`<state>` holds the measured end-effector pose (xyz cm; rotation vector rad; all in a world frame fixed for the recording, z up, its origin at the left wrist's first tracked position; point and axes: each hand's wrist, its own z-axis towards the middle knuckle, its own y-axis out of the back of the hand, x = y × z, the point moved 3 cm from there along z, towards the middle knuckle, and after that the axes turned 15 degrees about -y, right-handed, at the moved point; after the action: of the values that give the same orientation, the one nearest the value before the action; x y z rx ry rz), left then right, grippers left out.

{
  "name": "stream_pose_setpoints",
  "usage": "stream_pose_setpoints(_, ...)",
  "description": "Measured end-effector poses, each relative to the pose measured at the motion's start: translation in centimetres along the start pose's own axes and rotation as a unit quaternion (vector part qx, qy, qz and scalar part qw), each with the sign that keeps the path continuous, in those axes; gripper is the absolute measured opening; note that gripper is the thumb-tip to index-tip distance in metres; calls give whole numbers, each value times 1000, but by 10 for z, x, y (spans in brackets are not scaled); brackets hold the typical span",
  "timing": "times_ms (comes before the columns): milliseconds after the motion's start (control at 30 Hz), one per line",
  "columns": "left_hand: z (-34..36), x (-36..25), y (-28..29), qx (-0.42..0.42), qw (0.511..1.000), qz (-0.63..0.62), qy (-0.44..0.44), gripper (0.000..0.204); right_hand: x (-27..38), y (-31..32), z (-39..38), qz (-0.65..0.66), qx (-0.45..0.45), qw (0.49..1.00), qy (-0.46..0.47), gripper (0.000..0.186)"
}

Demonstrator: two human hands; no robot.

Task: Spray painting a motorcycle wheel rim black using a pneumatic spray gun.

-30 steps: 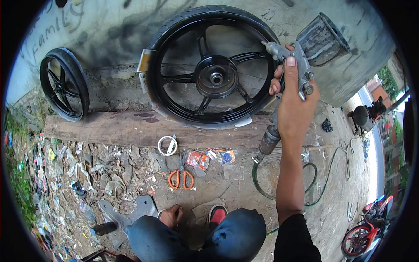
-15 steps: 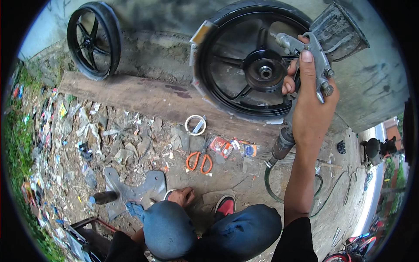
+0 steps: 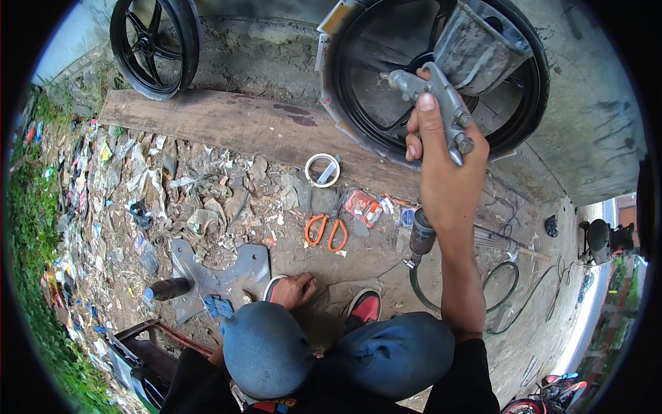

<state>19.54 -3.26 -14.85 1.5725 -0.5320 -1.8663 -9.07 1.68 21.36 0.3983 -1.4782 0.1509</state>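
My right hand [image 3: 452,172] is wrapped round a metal spray gun [image 3: 436,84], its thumb lying along the gun's body. A grey, paint-stained cup [image 3: 479,52] is on the gun, and a dark cylindrical fitting [image 3: 422,234] with a green hose hangs below. Behind the gun, a black motorcycle wheel [image 3: 338,90] leans on the wall, with card pieces tucked round its rim; cup and hand cover part of its hub and spokes. Down by my left shoe, my left hand [image 3: 295,290] rests with curled fingers and no visible object in it.
A second black wheel [image 3: 189,52] leans at the far left behind a wooden plank [image 3: 214,121]. Orange-handled scissors [image 3: 327,231], a tape roll [image 3: 308,172] and a metal plate [image 3: 221,276] with a bottle [image 3: 169,288] lie on littered ground. The green hose [image 3: 507,312] loops at the right.
My right hand has carried the spray gun leftward, so its cup now overlaps the wheel instead of the wall. The view has shifted slightly; my left hand stays by the shoe.
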Motion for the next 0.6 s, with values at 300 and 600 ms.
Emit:
stream_pose_setpoints(300, 3, -3, 2, 12, 1000, 5, 5, 12, -47, 8, -1, -25, -4, 999, -29, 38)
stream_pose_setpoints(600, 3, -1, -1, 16, 1000, 16, 1, 11, -83, 20, -13, -53, -9, 992, -111, 49)
